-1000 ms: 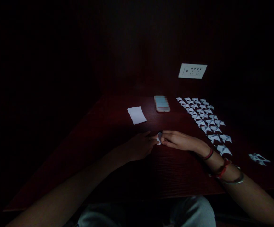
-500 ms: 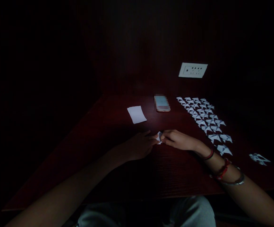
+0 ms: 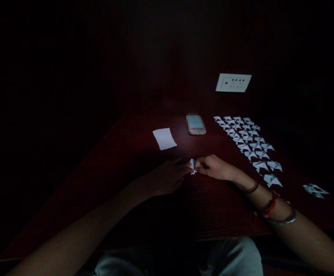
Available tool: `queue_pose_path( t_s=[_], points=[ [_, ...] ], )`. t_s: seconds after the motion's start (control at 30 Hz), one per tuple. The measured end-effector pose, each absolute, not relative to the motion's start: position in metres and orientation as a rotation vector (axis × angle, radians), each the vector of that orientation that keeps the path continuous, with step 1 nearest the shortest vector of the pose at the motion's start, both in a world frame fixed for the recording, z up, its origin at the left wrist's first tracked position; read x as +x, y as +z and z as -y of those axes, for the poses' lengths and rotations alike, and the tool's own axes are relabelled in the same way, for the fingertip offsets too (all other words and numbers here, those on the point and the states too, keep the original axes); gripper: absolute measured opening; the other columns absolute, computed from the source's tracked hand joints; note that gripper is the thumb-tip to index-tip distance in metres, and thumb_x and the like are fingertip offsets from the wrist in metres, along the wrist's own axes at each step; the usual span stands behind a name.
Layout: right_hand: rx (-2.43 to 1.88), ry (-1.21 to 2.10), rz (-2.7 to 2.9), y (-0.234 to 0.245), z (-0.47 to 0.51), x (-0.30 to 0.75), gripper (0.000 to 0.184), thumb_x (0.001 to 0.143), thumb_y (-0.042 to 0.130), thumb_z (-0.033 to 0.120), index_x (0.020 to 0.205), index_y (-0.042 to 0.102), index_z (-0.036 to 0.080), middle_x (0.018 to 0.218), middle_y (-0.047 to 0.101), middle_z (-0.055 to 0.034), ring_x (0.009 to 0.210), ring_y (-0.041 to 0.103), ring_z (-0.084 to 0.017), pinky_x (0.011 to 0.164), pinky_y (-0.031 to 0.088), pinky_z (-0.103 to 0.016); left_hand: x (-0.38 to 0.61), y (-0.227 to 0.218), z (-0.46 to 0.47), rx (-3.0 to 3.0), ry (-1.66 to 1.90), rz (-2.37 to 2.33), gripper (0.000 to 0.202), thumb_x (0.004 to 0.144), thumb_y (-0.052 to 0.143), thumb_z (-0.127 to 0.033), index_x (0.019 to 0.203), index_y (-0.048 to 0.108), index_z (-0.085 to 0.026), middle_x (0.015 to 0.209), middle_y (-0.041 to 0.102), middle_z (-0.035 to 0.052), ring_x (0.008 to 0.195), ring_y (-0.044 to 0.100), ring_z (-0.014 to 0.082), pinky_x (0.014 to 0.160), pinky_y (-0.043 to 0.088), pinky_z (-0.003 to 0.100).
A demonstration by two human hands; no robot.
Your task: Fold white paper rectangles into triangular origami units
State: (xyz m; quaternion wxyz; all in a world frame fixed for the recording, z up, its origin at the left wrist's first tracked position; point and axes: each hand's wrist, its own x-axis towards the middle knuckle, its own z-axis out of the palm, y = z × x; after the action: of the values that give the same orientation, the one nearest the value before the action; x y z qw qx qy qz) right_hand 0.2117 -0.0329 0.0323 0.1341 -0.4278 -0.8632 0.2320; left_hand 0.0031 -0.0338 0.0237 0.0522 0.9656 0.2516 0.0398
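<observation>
A small white folded paper piece [image 3: 192, 166] lies on the dark red table [image 3: 213, 207] between my two hands. My left hand [image 3: 168, 177] rests on the table with its fingertips pinched on the paper's left side. My right hand [image 3: 214, 167], bracelets on its wrist, has its fingers curled on the paper's right side. Most of the paper is hidden by my fingers.
Rows of several folded white paper pieces [image 3: 247, 142] run along the table's right side, with one more [image 3: 315, 189] near the right edge. A blank paper slip [image 3: 164, 138] and a phone [image 3: 196, 124] lie further back. A white wall socket [image 3: 233, 82] is behind.
My right hand's fingers have curled in tighter on the paper piece. The left hand has barely moved. The view has shifted slightly.
</observation>
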Motion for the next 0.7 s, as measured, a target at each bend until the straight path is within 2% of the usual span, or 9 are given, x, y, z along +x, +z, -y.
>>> queue_pose_path(
  t_s=[0.2,0.47,0.57,0.7],
  points=[
    [-1.278,0.706,2.477,0.0311,0.0308,0.2126,0.011,0.070,0.046,0.013,0.071,0.057,0.014,0.068,0.058,-0.0009,0.060,0.051,-0.009,0.057,0.036,-0.021,0.0030,0.0208,0.0312,2.960,0.110,-0.722,0.041,0.082,0.037,-0.019,0.122,0.033,-0.026,0.132,0.029,-0.0014,0.122,0.023,0.0211,0.098,0.023,0.040],
    [-1.349,0.845,2.354,0.0282,0.0307,0.2133,0.006,0.071,0.049,0.016,0.072,0.054,0.013,0.059,0.053,0.0024,0.046,0.047,-0.006,0.048,0.035,-0.018,0.0038,0.0216,0.0312,2.998,0.100,-0.706,0.039,0.083,0.034,-0.018,0.122,0.035,-0.025,0.132,0.030,-0.0008,0.122,0.023,0.0201,0.099,0.022,0.038],
    [-1.262,0.742,2.362,0.0281,0.0309,0.2143,0.005,0.073,0.051,0.018,0.075,0.054,0.014,0.060,0.053,0.0026,0.050,0.047,-0.006,0.050,0.035,-0.018,0.0038,0.0210,0.0298,2.993,0.094,-0.698,0.041,0.083,0.034,-0.017,0.122,0.034,-0.026,0.132,0.030,-0.0012,0.122,0.024,0.0202,0.098,0.024,0.040],
    [-0.993,0.541,2.496,0.0342,0.0335,0.2175,0.009,0.077,0.048,0.015,0.074,0.056,0.014,0.073,0.055,-0.0015,0.066,0.050,-0.009,0.061,0.038,-0.020,0.0026,0.0179,0.0282,2.993,0.098,-0.716,0.042,0.082,0.033,-0.015,0.123,0.033,-0.027,0.132,0.029,-0.0017,0.121,0.025,0.0200,0.097,0.025,0.040]
  ],
)
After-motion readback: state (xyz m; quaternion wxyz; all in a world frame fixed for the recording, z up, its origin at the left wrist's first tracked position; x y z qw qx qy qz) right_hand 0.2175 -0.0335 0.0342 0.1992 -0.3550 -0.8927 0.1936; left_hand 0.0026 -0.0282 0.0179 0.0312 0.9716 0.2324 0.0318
